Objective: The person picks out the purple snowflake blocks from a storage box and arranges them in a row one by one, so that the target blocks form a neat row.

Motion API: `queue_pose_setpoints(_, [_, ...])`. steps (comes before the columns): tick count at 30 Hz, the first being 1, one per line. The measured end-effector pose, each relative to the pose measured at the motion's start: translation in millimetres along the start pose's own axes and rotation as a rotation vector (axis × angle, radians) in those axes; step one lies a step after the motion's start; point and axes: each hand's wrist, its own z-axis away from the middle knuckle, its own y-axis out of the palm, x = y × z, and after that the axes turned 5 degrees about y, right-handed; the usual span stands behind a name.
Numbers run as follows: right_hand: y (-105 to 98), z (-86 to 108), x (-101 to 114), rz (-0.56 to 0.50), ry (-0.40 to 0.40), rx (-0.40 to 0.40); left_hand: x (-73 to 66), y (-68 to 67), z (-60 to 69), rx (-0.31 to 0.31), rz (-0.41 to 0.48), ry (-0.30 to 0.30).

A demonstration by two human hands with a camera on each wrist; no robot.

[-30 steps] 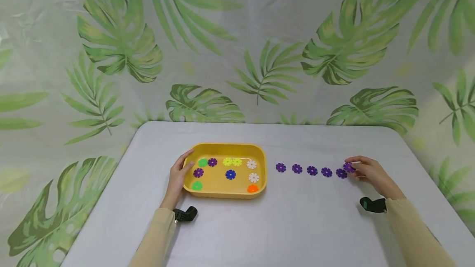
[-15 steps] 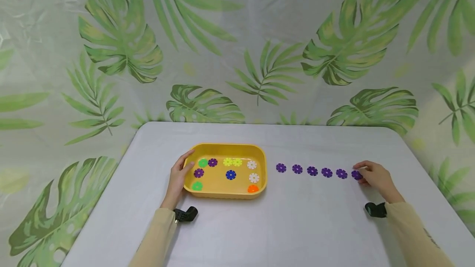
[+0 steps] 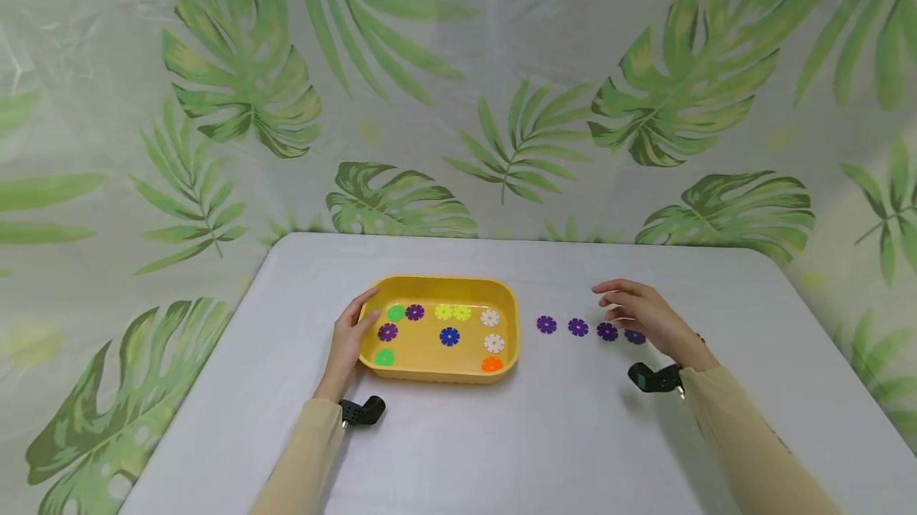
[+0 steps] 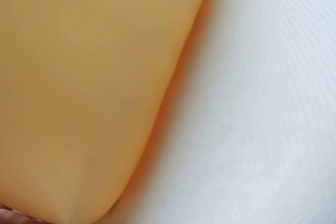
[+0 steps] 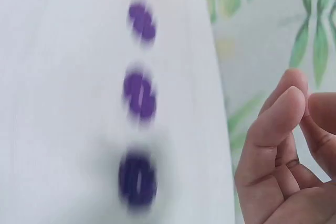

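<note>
My left hand holds the left rim of the yellow tray, thumb inside and fingers along the outside. In the left wrist view the tray's side fills the left half. Above the row of purple flower discs my right hand hangs with nothing in it, fingers loosely bent. It hides the row's right end. Discs in view are the leftmost, one beside it and others near the hand. The right wrist view has the right hand beside blurred purple discs.
Inside the tray lie green, purple, yellow, blue, white and orange discs. A leaf-patterned cloth stands behind the white table.
My right hand has let go of the purple disc at the row's right end and moved left, over the row. The left hand stays on the tray; the head view has shifted slightly.
</note>
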Motion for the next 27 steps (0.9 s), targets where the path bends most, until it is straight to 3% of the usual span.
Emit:
queue_pose_setpoints(8, [85.1,-36.2,54.8,-0.084,0.047,0.162,0.6,1.9,-0.9,-0.005,-0.002,0.015])
queue_pose_setpoints(13, [136.3,-62.0,78.2,-0.096,0.053,0.254,0.1,1.4,-0.3,-0.008,-0.014,0.012])
queue_pose_setpoints(20, [192.3,-91.1,88.0,-0.057,0.046,0.378,-0.2,0.7,0.7,-0.007,-0.002,0.005])
queue_pose_setpoints(27, [221.8,-107.6,86.0,-0.010,0.091,0.391,-0.2,1.8,0.1,-0.009,-0.004,0.008])
